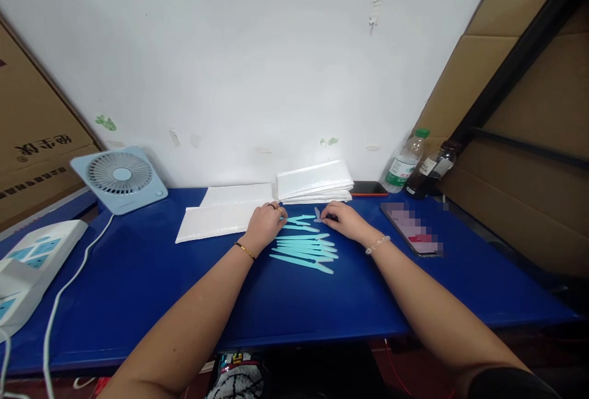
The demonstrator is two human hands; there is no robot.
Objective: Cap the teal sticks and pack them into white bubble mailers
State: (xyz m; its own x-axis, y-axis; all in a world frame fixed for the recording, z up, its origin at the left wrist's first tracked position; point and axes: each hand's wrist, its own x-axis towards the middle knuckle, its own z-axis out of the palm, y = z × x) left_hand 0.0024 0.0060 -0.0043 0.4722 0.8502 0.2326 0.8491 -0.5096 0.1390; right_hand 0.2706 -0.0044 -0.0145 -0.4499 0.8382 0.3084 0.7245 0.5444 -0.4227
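Note:
My left hand [267, 224] is closed in a pinch at the left end of a slim turquoise plastic stick [301, 218], shaped like an eyebrow razor. Facing it, my right hand [343, 220] has its fingertips together on a small translucent plastic piece [317, 215], close to that stick's right end. Whether the two pieces touch, I cannot tell. Below my hands, several similar turquoise sticks [304, 245] lie side by side on the blue table, their angled, paler ends mostly pointing right. The fingers of both hands partly hide what they grip.
White flat sleeves [211, 221] lie by my left hand, and a white stack [315, 181] rests against the wall. A dark phone [369, 188], another phone [409, 230], a clear bottle [405, 162] and a dark bottle [430, 172] are right. A fan [120, 175] and power strip [41, 264] stand left.

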